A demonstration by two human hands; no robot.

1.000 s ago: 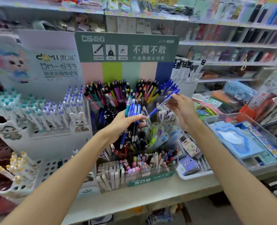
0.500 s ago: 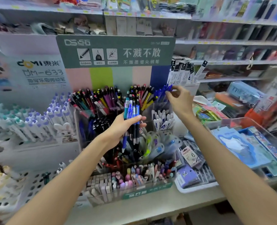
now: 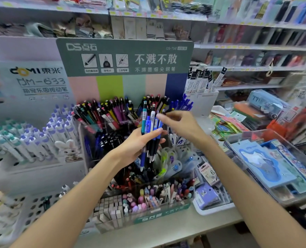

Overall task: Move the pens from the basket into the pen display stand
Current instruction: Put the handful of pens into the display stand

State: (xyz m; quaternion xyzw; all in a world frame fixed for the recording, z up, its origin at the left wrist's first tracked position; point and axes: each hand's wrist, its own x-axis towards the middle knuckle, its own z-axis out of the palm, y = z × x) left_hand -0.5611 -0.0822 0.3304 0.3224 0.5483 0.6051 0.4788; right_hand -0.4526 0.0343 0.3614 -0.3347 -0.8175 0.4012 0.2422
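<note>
My left hand (image 3: 137, 144) grips a bunch of pens (image 3: 149, 133), blue, teal and black, upright in front of the pen display stand (image 3: 125, 58). My right hand (image 3: 180, 126) is at the top of the bunch, its fingertips pinching the upper end of one dark pen (image 3: 163, 111). The stand's clear compartments hold rows of black, purple, red and yellow pens (image 3: 112, 113). Blue pens (image 3: 183, 104) fill its far right compartment, just behind my right hand. No basket with pens shows in view.
A white stand of purple-capped pens (image 3: 41, 135) is on the left. A green-fronted box of erasers and small pens (image 3: 145, 199) sits below my hands. Right of it are a white tray (image 3: 211, 210) and a clear bin of blue packages (image 3: 274, 158). Stocked shelves rise behind.
My right hand left the blue pen in the stand's right compartment and came back left and down to the bunch. My left hand kept holding the bunch.
</note>
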